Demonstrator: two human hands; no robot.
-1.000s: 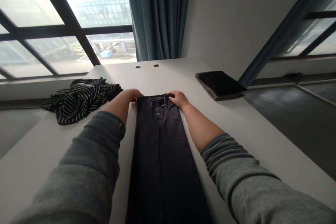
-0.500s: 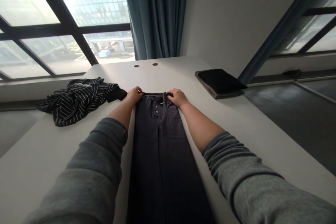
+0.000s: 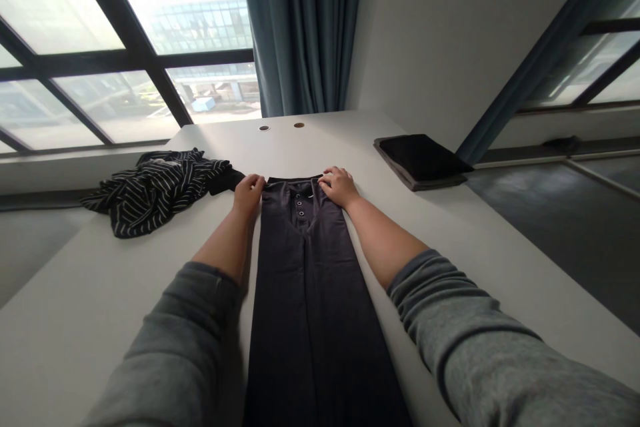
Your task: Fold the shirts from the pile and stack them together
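Note:
Dark grey trousers (image 3: 305, 293) lie lengthwise on the white table (image 3: 165, 307), waistband at the far end, legs running toward me out of the bottom of the view. Metal eyelets or buttons show in a row at the open fly. Beside the left corner of the waistband is my left hand (image 3: 249, 195), its fingers loosely bent and its fingertips at the fabric's edge. On the right corner rests my right hand (image 3: 339, 186), fingers slightly spread over the cloth.
A crumpled black-and-white striped garment (image 3: 160, 193) lies at the left, a black piece of cloth (image 3: 225, 181) next to it. At the right stands a folded stack of black and grey clothes (image 3: 420, 160). Two round holes (image 3: 299, 125) are near the table's far edge.
My left hand has slipped off the waistband to its left side and turned a little. My right hand stays at the right corner, its fingers lying more loosely. The view has shifted slightly.

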